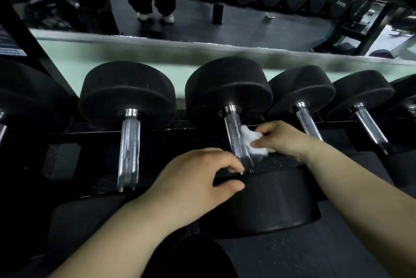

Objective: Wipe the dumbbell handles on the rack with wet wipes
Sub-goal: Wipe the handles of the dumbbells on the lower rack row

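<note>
rack (94, 134): row of black dumbbells lying near-to-far | centre dumbbell (227, 88): on the rack | left hand (198, 178): fingers and thumb curled round the rim of its near head | right hand (286, 140): pinching a crumpled white wet wipe (254, 143) against the right side of its chrome handle (236, 138)

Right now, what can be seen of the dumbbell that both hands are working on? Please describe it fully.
The black round-headed dumbbell with a chrome handle lies on the black metal rack, handle pointing away from the person. Its two heads look like matte rubber; the handle is shiny knurled metal with a smooth collar at the far head. The left hand grips the rim of the near head. The right hand pinches a crumpled white wet wipe against the handle's right side.
</note>
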`<act>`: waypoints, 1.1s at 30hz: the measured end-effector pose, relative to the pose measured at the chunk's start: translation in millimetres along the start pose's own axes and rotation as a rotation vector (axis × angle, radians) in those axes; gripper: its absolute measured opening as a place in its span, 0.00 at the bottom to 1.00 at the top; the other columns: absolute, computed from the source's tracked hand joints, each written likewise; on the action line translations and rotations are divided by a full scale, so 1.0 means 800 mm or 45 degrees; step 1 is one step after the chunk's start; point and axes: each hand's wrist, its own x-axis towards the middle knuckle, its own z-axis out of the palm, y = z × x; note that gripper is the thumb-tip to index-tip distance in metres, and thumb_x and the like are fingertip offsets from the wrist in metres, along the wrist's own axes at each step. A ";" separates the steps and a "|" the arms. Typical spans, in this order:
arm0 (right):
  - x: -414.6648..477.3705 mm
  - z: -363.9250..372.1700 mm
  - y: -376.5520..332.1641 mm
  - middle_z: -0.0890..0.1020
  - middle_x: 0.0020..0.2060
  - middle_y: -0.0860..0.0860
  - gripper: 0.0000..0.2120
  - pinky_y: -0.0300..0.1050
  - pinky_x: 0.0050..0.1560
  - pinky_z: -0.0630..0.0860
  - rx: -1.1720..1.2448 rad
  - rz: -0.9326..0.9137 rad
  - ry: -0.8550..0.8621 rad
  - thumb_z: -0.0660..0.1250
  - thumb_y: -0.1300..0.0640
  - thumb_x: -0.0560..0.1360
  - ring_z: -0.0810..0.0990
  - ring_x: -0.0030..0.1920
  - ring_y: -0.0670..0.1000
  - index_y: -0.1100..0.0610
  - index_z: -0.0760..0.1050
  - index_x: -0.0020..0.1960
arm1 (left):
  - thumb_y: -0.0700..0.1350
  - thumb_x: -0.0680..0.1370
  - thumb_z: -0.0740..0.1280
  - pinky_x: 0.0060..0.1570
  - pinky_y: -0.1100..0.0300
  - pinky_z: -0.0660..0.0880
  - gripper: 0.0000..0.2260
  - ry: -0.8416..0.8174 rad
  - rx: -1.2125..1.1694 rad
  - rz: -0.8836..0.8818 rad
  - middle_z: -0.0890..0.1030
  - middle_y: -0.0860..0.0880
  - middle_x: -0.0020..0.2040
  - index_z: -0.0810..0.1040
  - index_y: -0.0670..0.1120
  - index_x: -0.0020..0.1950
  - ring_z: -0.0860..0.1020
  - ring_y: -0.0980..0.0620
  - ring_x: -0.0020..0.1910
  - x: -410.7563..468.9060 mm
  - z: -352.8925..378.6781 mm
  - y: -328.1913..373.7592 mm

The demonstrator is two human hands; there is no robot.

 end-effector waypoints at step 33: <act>0.011 0.013 -0.001 0.73 0.31 0.51 0.12 0.34 0.29 0.69 0.103 0.135 0.191 0.61 0.67 0.74 0.72 0.30 0.45 0.56 0.68 0.34 | 0.52 0.70 0.69 0.46 0.77 0.68 0.08 -0.248 -0.248 -0.116 0.76 0.65 0.43 0.72 0.64 0.38 0.72 0.75 0.46 0.010 0.007 -0.016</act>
